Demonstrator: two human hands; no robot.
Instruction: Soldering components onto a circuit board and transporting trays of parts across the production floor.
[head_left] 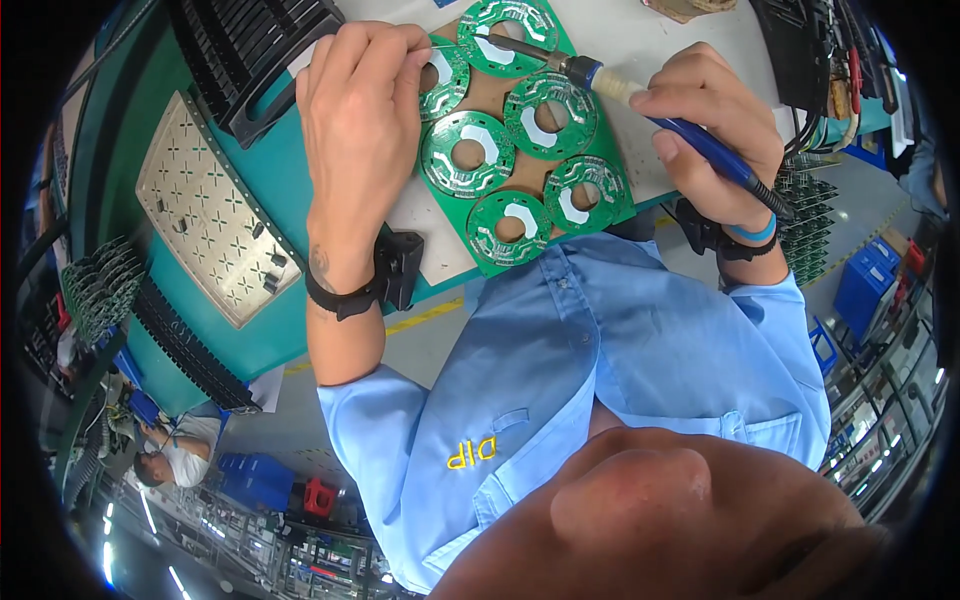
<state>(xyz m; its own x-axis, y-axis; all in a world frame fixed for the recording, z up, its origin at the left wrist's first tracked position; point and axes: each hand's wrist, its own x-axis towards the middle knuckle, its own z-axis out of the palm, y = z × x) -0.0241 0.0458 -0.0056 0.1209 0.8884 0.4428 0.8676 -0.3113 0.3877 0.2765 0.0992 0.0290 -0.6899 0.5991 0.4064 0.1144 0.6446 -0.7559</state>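
Note:
My left hand is closed, its thumb and finger pinching a thin solder wire that points right, toward the far boards. In my right hand is a soldering iron with a blue handle and a pale sleeve. Its dark tip reaches left over the farthest round circuit board, close to the wire's end; I cannot tell whether they touch. That board belongs to a green panel of several ring-shaped boards with white patches around central holes. Part of the far left board is hidden by my left fingers.
The panel lies on a pale work surface. Left of it, a beige slotted plate rests on a green mat, near a black rack. Cables and tools crowd the far right. Another person sits at lower left.

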